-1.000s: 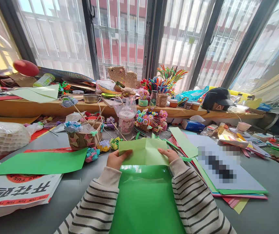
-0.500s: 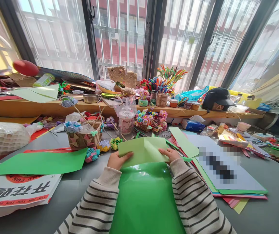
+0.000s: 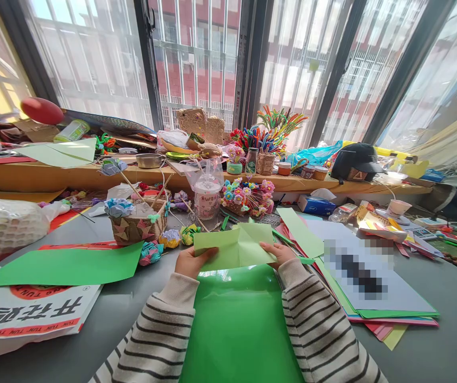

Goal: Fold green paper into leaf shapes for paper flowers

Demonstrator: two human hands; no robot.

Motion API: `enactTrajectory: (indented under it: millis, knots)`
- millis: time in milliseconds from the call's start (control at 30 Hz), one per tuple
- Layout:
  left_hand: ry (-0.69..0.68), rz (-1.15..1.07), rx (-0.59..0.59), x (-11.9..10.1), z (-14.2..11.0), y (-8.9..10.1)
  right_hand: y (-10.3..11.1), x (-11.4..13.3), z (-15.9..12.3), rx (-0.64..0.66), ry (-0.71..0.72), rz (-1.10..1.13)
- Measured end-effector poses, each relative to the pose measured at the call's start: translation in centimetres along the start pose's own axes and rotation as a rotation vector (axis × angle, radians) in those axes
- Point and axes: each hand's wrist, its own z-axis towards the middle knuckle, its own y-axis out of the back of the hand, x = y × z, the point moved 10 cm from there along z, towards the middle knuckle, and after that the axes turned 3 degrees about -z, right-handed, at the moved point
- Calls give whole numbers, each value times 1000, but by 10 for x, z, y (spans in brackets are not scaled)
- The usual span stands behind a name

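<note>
A light green sheet of paper [image 3: 232, 247], creased down its middle, is held up between my two hands. My left hand [image 3: 191, 260] pinches its left edge with the thumb on the near face. At the opposite edge my right hand [image 3: 279, 253] grips it the same way; the fingers behind the paper are hidden. Below the sheet, between my forearms, a glossy green surface [image 3: 242, 324] spreads toward me. Just beyond the left hand lie folded paper flowers, one yellow-green [image 3: 189, 234] and one teal and pink [image 3: 151, 253].
At right lies a stack of coloured paper with a white sheet [image 3: 404, 290] on top. A green sheet [image 3: 64, 266] covers part of a printed bag [image 3: 32, 314] at left. Behind stand a cardboard basket [image 3: 138, 230], a lidded cup [image 3: 207, 198] and a flower bunch [image 3: 248, 196].
The paper has bent more along its middle crease, and its upper edge has shifted. Both hands keep their hold in nearly the same place.
</note>
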Motion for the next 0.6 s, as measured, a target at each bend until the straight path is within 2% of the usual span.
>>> enactTrajectory:
  millis: [100,167,600]
  knots:
    - [6,-23,0,0,-1,-1,0,-8,0,-22,-125,89]
    - [9,-28,-4,0,-1,-1,1,-8,0,-30,-151,100]
    - [52,-81,40,1,-4,-5,2,-7,-2,-46,-158,55]
